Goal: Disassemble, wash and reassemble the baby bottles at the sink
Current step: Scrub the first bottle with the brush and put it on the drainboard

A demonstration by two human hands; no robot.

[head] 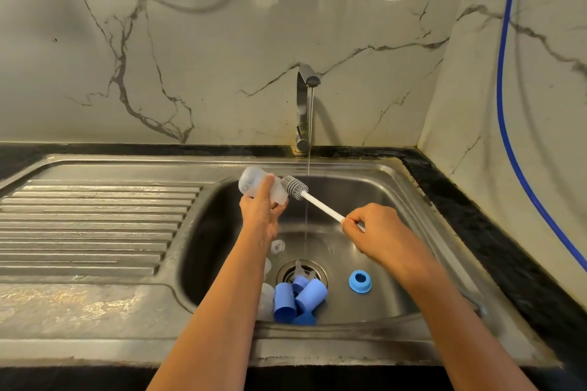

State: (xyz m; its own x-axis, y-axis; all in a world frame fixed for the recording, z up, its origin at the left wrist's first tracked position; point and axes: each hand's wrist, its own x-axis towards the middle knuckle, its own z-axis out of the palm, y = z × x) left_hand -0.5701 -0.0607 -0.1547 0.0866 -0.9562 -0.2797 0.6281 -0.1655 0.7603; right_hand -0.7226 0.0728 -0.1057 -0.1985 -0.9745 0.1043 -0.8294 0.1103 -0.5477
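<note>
Over the sink (pixel 397 174) | left hand (pixel 259 209) grips clear bottle (pixel 254 182) tilted; right hand (pixel 370 228) pinches brush (pixel 297 188) handle at its mouth | light, wet, likely slippery; hold mid-body

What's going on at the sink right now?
A person is mid-wash on a baby bottle. The left hand grips a clear bottle tilted on its side over the sink. The right hand holds a bottle brush by its white handle, with the grey bristle head just at the bottle's mouth. The tap runs a thin stream. Blue caps, a blue ring and clear parts lie near the drain.
</note>
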